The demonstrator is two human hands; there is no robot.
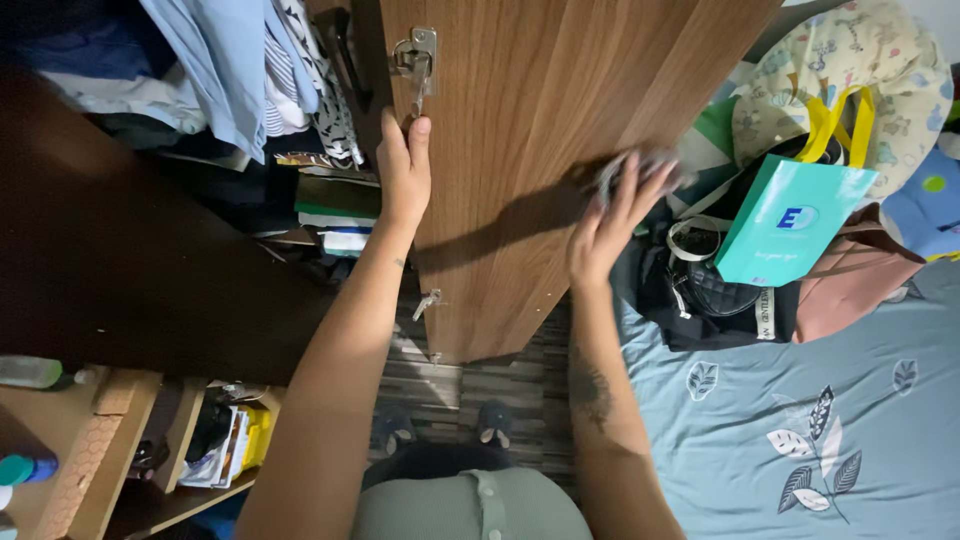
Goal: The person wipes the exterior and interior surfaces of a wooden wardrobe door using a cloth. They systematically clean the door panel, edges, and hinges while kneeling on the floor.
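Left hand (405, 165) clamped on edge of open wooden wardrobe door (540, 130) below metal latch (416, 60), right hand (612, 225) pressing blurred, probably grey cloth (640, 168) against panel; risk: door swinging, pinching fingers.

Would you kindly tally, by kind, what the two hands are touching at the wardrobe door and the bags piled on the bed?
Wooden wardrobe door, left hand on its edge: 1
Grey cloth, under right hand: 1
Metal latch: 1
Teal paper bag: 1
Black quilted bag: 1
Total: 5
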